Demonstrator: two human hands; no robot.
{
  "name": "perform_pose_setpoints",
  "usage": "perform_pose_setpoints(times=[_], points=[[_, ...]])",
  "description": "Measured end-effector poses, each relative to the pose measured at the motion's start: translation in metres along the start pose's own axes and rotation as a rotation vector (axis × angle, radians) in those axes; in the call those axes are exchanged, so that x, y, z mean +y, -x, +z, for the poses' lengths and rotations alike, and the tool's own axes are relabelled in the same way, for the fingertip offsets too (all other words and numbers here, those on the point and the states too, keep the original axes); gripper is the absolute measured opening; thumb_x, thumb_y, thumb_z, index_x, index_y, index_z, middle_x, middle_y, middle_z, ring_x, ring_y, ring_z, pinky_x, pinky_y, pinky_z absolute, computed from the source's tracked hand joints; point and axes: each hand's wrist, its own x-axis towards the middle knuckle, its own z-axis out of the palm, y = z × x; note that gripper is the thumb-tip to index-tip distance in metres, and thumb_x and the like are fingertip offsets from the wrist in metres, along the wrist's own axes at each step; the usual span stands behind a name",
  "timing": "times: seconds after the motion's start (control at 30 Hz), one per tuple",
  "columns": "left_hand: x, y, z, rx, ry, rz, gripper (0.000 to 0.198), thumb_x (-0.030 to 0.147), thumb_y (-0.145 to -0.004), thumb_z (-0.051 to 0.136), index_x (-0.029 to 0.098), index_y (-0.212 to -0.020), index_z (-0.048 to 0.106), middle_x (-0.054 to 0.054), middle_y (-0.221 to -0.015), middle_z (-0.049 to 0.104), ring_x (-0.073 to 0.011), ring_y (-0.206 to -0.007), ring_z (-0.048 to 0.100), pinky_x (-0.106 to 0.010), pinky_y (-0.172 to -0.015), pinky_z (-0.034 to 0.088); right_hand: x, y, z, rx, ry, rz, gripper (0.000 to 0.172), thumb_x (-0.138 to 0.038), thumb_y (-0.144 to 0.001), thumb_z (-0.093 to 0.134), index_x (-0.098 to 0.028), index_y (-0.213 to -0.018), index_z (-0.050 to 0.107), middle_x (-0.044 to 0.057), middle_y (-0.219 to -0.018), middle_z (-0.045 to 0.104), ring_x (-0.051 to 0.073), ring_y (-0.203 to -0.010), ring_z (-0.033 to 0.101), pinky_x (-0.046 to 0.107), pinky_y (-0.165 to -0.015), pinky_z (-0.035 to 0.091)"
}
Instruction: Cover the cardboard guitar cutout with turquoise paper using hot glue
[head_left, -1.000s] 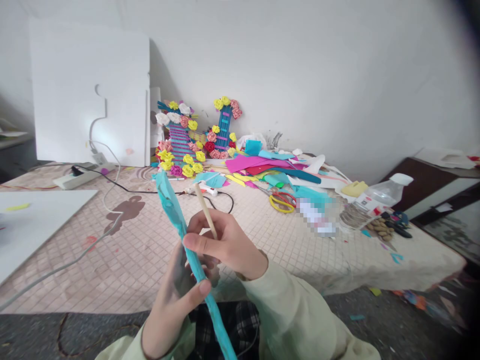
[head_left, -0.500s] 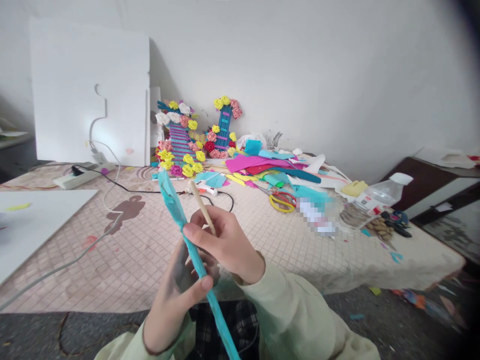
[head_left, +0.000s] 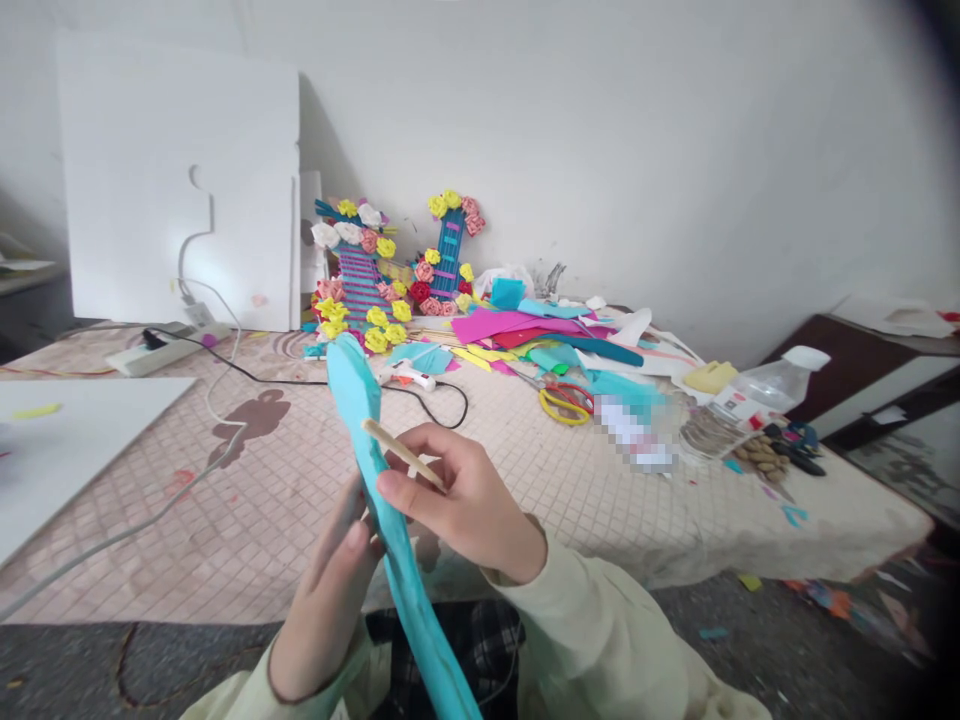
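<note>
A long turquoise paper-covered strip [head_left: 418, 600] runs slantwise from near my lap up over the table edge, its upper end broad and rounded. My left hand [head_left: 326, 590] is closed around the strip from the left, thumb at its edge and the other fingers partly hidden behind. From the right, my right hand [head_left: 469, 505] presses its thumb on the strip. That same hand grips a thin pale wooden stick [head_left: 397, 450], whose tip lies over the strip's face.
Flower-covered panels [head_left: 362, 280] stand against the wall. Coloured paper sheets [head_left: 510, 325] lie beside scissors [head_left: 566, 402]. A white glue gun [head_left: 409, 376] with a black cord rests behind my hands. A plastic bottle [head_left: 765, 390] is at right, a power strip [head_left: 169, 350] at left.
The strip has turned to show its broader face, and my left thumb has shifted up to its left edge. The wooden stick has tipped down leftward, its tip now over the strip.
</note>
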Motion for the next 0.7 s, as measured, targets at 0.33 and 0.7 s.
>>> perform_pose_setpoints(times=[0.33, 0.7], points=[[0.020, -0.002, 0.000, 0.161, 0.062, -0.162, 0.047, 0.021, -0.075, 0.061, 0.027, -0.120, 0.050, -0.003, -0.105, 0.066, -0.0232, -0.101, 0.057, -0.029, -0.082, 0.047, 0.012, -0.006, -0.008, -0.055, -0.020, 0.008, 0.018, -0.035, -0.079, 0.057, -0.019, -0.085, 0.052, -0.007, -0.051, 0.040, 0.003, -0.034, 0.035, 0.015, -0.031, 0.025], [0.041, -0.012, -0.031, 0.282, -0.122, -0.295, 0.034, 0.024, -0.068, 0.069, 0.024, -0.100, 0.059, 0.001, -0.081, 0.070, -0.0181, -0.068, 0.064, -0.025, -0.060, 0.052, 0.026, -0.038, -0.068, 0.156, 0.646, 0.007, 0.023, -0.038, -0.082, 0.049, -0.017, -0.086, 0.055, 0.000, -0.077, 0.059, 0.008, -0.055, 0.052, 0.019, -0.050, 0.041]])
